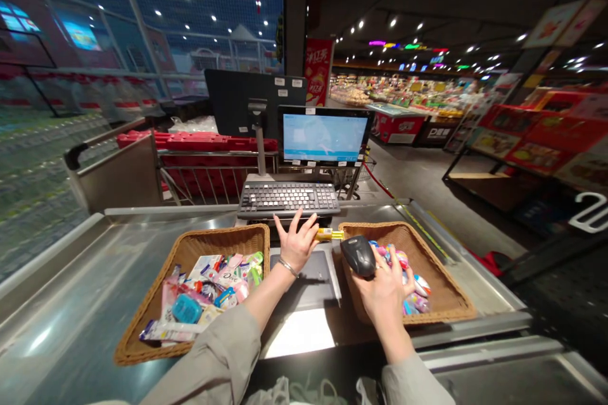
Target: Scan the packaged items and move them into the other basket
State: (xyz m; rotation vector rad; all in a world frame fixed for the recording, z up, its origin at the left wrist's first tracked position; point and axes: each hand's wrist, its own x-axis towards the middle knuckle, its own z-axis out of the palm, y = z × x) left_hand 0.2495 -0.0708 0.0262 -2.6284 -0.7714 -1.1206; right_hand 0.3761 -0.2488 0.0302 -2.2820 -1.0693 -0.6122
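Observation:
My left hand [297,247] is just in front of the keyboard [289,198], with some of its fingers spread. A small yellow item [329,235] sticks out to the right from its thumb side, pinched there; the exact kind is unclear. My right hand [386,294] grips a black barcode scanner [358,256] over the right wicker basket [441,285]. The scanner's head is close to the yellow item. Colourful small packages [418,291] lie in that basket, partly hidden by my right hand. The left wicker basket [156,291] holds a pile of mixed small packaged goods [223,285].
A lit monitor [325,136] stands behind the keyboard, next to a dark screen seen from behind [251,101]. Both baskets rest on a metal counter [80,304]. A shopping cart [213,171] is beyond it. Stacked red boxes [536,133] stand at the right.

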